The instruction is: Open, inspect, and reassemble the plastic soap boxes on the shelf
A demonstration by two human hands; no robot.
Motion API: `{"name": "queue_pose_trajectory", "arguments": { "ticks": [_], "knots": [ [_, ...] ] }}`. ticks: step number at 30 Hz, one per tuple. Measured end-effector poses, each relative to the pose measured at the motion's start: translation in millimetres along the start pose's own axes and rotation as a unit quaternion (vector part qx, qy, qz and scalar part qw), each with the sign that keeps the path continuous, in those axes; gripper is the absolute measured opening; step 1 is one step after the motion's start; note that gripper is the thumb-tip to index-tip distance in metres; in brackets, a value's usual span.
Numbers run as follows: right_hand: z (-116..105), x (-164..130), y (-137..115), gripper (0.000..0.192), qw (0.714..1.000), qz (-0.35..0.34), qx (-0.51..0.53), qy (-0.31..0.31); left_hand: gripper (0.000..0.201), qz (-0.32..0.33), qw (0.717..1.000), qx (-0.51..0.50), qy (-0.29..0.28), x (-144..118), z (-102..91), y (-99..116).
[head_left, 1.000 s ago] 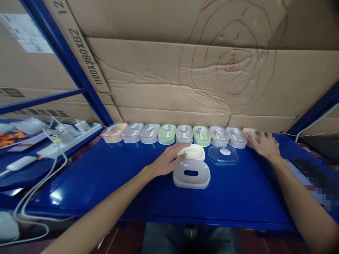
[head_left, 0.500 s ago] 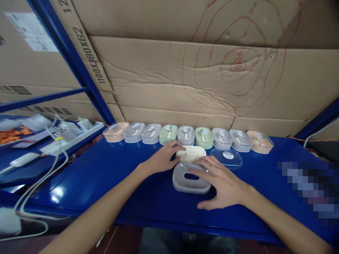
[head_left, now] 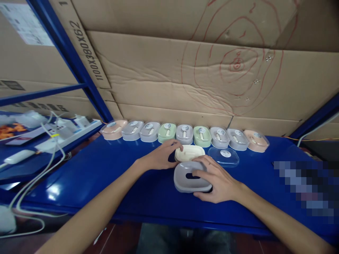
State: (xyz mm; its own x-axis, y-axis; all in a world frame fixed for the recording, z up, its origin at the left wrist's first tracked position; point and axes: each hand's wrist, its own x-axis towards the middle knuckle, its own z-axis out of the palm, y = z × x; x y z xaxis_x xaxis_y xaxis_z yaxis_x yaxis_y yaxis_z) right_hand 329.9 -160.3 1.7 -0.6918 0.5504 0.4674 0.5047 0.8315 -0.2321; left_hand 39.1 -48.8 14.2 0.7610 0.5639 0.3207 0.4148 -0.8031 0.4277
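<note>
On the glossy blue bench [head_left: 111, 176] the person's right hand [head_left: 218, 180] lies over the near right side of a grey oval tray [head_left: 185, 178] with a slot cut through its middle. The fingers [head_left: 202, 169] are spread across its top and the thumb [head_left: 205, 195] hooks round its near edge, so the grip is wrapped loosely on the tray. The tray rests flat on the bench, near the middle. Just behind it, touching or nearly so, sits a cream soap dish [head_left: 190, 152]. The left hand [head_left: 160, 157] curls against that dish's left end, fingertips on its rim, the grip half closed on it. To the right of the cream dish lies a clear lid [head_left: 224, 156] with a round sticker. Along the back, against the cardboard wall [head_left: 159, 81], stands a row of lidded soap boxes [head_left: 184, 134] in pink, grey and green. At far left, a power strip [head_left: 71, 132] and white cables [head_left: 34, 180] lie on a neighbouring shelf.
</note>
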Motion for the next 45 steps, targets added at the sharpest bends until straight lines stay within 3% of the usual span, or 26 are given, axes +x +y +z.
{"name": "queue_pose_trajectory", "arguments": {
  "ticks": [5,9,14,18,20,23,26,31,36,41,45],
  "knots": [
    [-17.4,1.4,-1.8,0.047,0.998,0.039,0.041,0.021,0.072,-0.017,1.000,-0.006,0.011,2.0,9.9,-3.9],
    [-21.8,3.4,2.7,0.059,0.995,0.065,-0.004,0.071,0.093,-0.021,0.999,-0.019,0.032,2.7,16.8,-8.7],
    [-14.4,1.6,13.5,0.073,0.991,0.078,-0.031,0.101,0.082,-0.047,0.994,-0.100,-0.014,5.2,9.3,2.8],
    [-11.4,-1.3,14.2,0.076,0.992,0.054,-0.040,0.105,0.096,-0.047,0.983,-0.176,-0.019,7.3,8.8,12.6],
    [-11.2,-1.6,12.3,0.075,0.993,0.041,-0.035,0.104,0.100,-0.044,0.965,-0.259,-0.020,7.9,13.1,14.8],
    [-10.3,-1.3,11.1,0.074,0.994,0.029,-0.025,0.106,0.101,-0.051,0.916,-0.395,-0.042,7.5,19.8,17.5],
    [-7.9,-2.0,12.4,0.075,0.993,0.042,0.000,0.107,0.102,-0.070,0.879,-0.469,-0.053,6.0,22.2,21.3],
    [-3.5,-3.9,12.9,0.076,0.990,0.079,0.045,0.111,0.099,-0.108,0.842,-0.526,-0.051,3.7,19.8,27.5],
    [-3.0,-3.5,11.6,0.074,0.985,0.087,0.036,0.144,0.098,-0.094,0.808,-0.578,-0.062,2.2,19.8,29.9],
    [-2.6,-4.2,13.7,0.075,0.988,0.074,0.018,0.134,0.097,-0.111,0.793,-0.597,-0.050,2.2,16.2,33.7],
    [0.5,-4.6,13.6,0.078,0.993,0.063,0.010,0.102,0.067,-0.162,0.806,-0.570,-0.009,4.4,14.6,41.0]
  ]
}}
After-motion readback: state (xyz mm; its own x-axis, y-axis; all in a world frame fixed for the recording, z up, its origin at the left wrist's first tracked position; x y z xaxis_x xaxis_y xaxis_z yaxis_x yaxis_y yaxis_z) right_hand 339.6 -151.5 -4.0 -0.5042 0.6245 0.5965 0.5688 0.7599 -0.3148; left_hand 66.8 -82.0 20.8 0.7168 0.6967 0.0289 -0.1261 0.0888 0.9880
